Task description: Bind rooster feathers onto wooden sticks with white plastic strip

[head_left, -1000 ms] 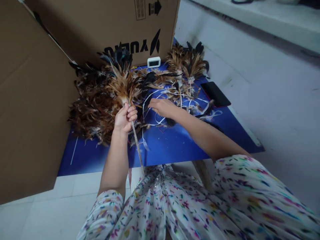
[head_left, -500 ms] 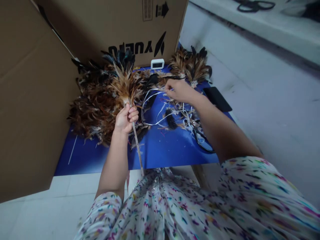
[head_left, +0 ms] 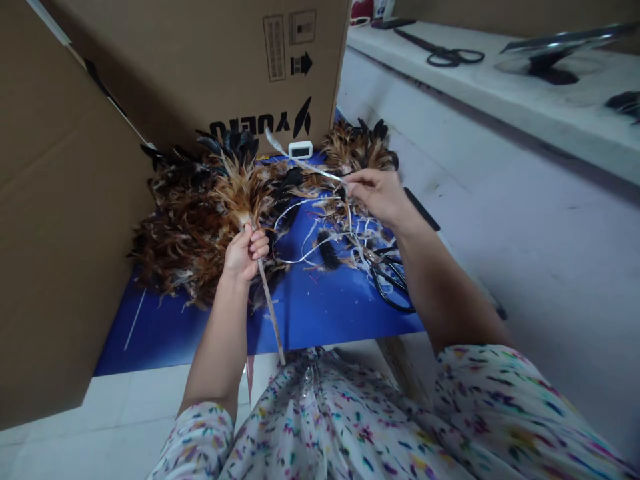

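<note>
My left hand (head_left: 246, 252) is closed round a feather duster (head_left: 241, 190), just below its brown and black feathers. Its thin wooden stick (head_left: 271, 310) slants down toward my lap. Between the thumb and fingers of my right hand (head_left: 375, 190) is a white strip (head_left: 313, 168), which sticks out up and left and widens at its tip. Whether it joins the white loops (head_left: 295, 261) on the table, I cannot tell. A big heap of brown feathers (head_left: 175, 233) lies left of my left hand. Black-handled scissors (head_left: 393, 283) rest below my right wrist.
The blue table (head_left: 325, 320) carries a second feather bunch (head_left: 357, 147), a small white device with a dark display (head_left: 300, 151) and a flat black object (head_left: 423, 208). Cardboard (head_left: 200, 60) stands behind and at left. On the ledge at right lie other scissors (head_left: 453, 57).
My right hand has moved right relative to the table, and the white strip now sticks up from its fingers. My left hand keeps its grip on the feather duster. The view has shifted.
</note>
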Available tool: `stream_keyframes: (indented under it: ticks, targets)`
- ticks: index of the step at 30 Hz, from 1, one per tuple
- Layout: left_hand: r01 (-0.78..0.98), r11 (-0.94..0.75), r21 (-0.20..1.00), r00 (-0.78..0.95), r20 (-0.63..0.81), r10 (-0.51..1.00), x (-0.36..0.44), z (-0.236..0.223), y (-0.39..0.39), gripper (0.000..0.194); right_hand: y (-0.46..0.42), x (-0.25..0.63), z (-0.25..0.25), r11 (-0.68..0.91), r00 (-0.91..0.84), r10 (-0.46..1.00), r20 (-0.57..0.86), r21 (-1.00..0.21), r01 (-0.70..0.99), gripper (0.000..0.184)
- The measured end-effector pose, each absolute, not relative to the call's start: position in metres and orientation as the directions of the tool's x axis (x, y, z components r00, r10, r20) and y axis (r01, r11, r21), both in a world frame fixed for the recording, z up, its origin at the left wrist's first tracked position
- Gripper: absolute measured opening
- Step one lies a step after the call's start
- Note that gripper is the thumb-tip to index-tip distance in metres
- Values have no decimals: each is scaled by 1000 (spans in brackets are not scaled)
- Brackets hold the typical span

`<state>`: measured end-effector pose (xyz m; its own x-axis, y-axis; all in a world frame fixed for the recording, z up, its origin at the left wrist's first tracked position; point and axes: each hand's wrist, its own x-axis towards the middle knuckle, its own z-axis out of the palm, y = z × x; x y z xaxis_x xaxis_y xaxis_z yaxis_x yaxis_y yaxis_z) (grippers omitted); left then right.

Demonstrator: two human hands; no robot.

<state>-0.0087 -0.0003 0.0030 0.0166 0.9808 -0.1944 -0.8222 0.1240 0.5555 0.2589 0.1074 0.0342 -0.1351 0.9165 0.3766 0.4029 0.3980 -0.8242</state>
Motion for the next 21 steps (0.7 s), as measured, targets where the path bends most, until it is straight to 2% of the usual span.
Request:
stream_keyframes:
  ticks: [4, 11, 16, 21]
  targets:
    - [-791, 70, 608, -35, -159, 987, -7, 7, -1, 24, 86, 257, 22, 394, -104, 911, 398, -770, 502, 17]
    - [-714, 20, 700, -103, -133, 986, -3, 15, 9, 29, 68, 251, -4, 339, -203, 938, 282, -873, 351, 15]
    - [-669, -24, 743, -152, -104, 983, -2, 26, 17, 25, 67, 252, -14, 357, -200, 933, 299, -835, 419, 19]
    - [-631, -76, 772, -184, -54, 981, 2, 35, 31, 21, 64, 257, -17, 317, -108, 946, 305, -815, 484, 19]
